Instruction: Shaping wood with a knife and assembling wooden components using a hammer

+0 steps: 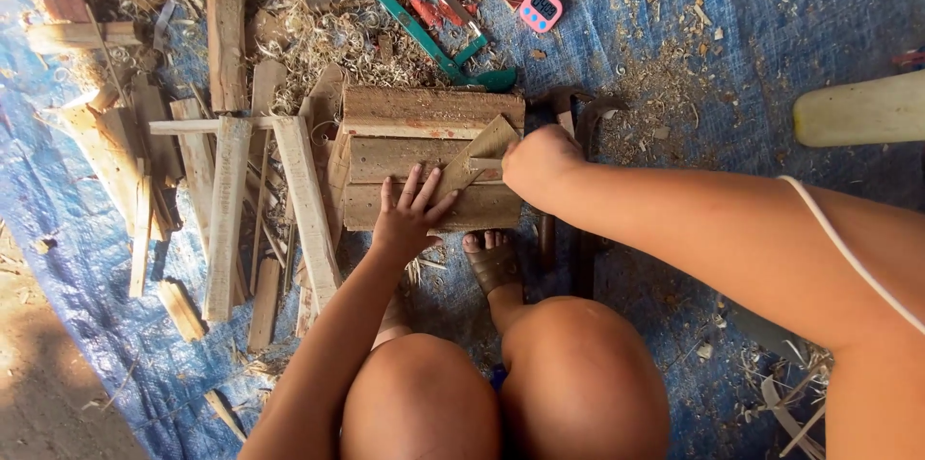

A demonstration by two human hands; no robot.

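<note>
Hands are seen low over a small slatted wooden box (424, 147) at the centre of the blue tarp (732, 26). A thin wood strip (474, 158) is laid slantwise across the box's side, its long axis running from seven o'clock up to one o'clock. The left hand (409, 214) is spread flat, fingers pressed on the strip's lower end and the slat beneath. The right hand (540, 163) is clenched at the strip's three o'clock side, touching it; what is gripped inside cannot be told. Both hands are on the strip, the left nearer its low end. Loose planks (226, 200) lie at nine o'clock, a green saw (424, 31) and pink timer (541, 9) at twelve.
</note>
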